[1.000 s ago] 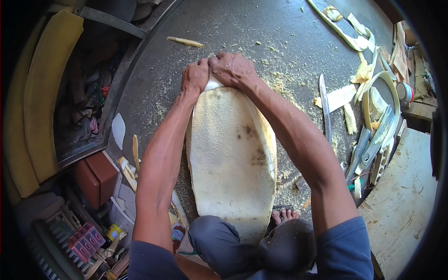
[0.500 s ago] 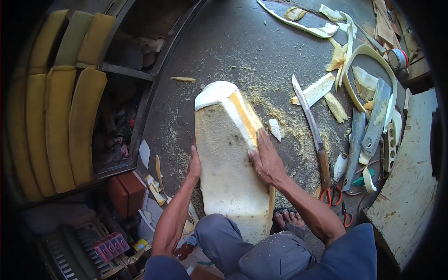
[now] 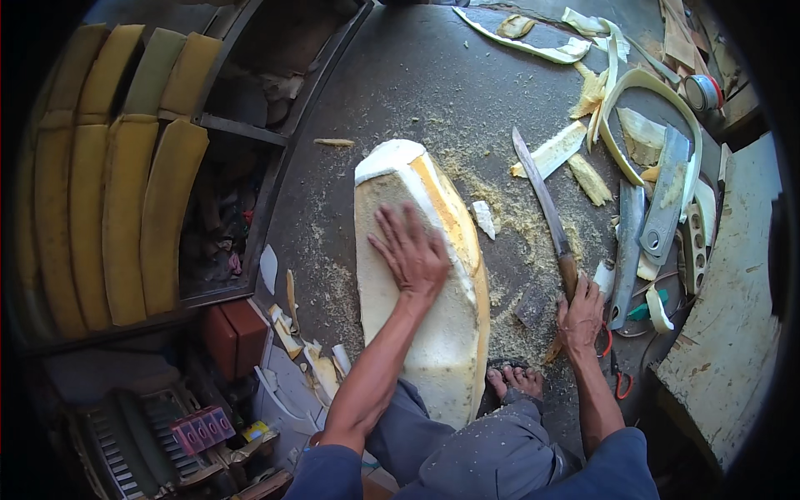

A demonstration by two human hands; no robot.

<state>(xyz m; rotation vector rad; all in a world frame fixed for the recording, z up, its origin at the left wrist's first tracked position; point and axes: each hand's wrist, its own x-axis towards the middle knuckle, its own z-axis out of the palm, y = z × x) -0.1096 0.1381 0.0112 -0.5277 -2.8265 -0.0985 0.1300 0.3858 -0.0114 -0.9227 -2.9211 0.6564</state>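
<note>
A long cream foam seat pad [image 3: 400,333] lies lengthwise in front of me, its near end by my knees. White and yellow cut faces show along its far end and right edge. My left hand [image 3: 408,254] rests flat on its upper face with fingers spread. To the right, my right hand [image 3: 581,318] has its fingers closed around the wooden handle of a long knife [image 3: 540,183]. The blade lies on the floor, pointing away from me, and part of the handle is hidden under the hand.
Foam crumbs and offcuts [image 3: 554,150] litter the dark floor. Metal strips [image 3: 667,200], red-handled scissors [image 3: 623,383] and a small can [image 3: 702,92] lie at the right, near a worn board [image 3: 725,308]. Yellow foam pads [image 3: 167,217] stand at the left beside a metal-framed shelf [image 3: 242,125].
My left hand has moved from the foam's left side onto its upper face. My right hand has left the foam's right edge and taken hold of the knife handle.
</note>
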